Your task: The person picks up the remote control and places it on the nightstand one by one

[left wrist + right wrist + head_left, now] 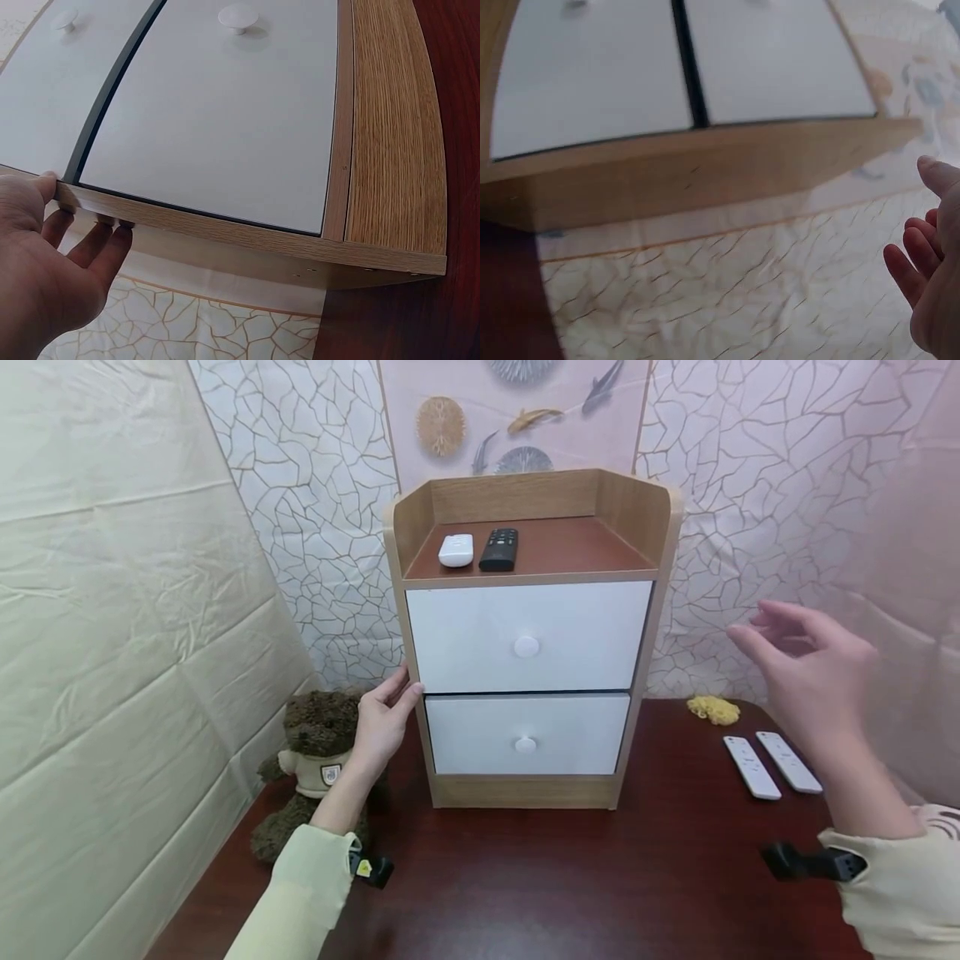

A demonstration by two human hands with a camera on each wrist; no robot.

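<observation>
A small wooden cabinet [525, 792] with two white drawers, an upper drawer [465, 635] and a lower drawer [472, 739], stands on the dark red table. Both drawers are pushed in, each with a round white knob. My left hand [381, 727] grips the cabinet's left side edge near the gap between the drawers. In the left wrist view the thumb lies at the front edge and the fingertips [120, 234] press the side panel. Raised to the right of the cabinet, my right hand [813, 672] is apart from it, fingers loosely bent and holding nothing.
On the cabinet top lie a white rounded object [456, 551] and a black remote [499, 550]. A brown teddy bear [321, 731] sits at the left. At the right are two white remotes [752, 767] and a yellow fluffy bundle [714, 710]. Patterned cloth hangs behind.
</observation>
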